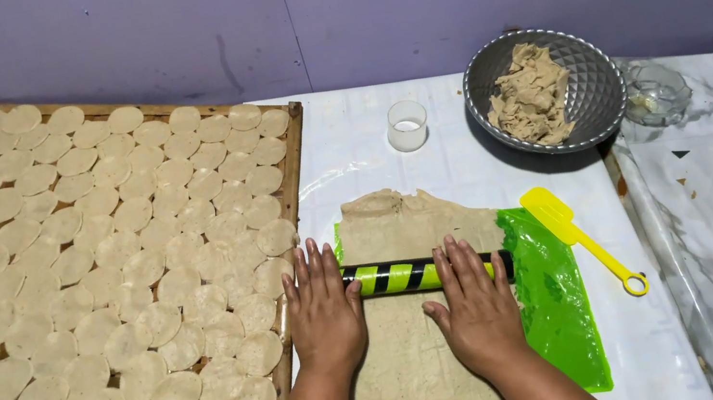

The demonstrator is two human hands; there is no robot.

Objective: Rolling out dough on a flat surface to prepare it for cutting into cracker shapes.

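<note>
Both hands — left hand (326,313), right hand (477,311) — press flat, fingers spread, on a green-and-black striped rolling pin (399,276) lying across the rolled dough sheet (409,357) on a green mat (554,292).

White table (366,144): wooden tray (298,156), green mat (554,292), yellow spatula (578,234), metal bowl (596,89), possibly plastic cup (407,126).
</note>
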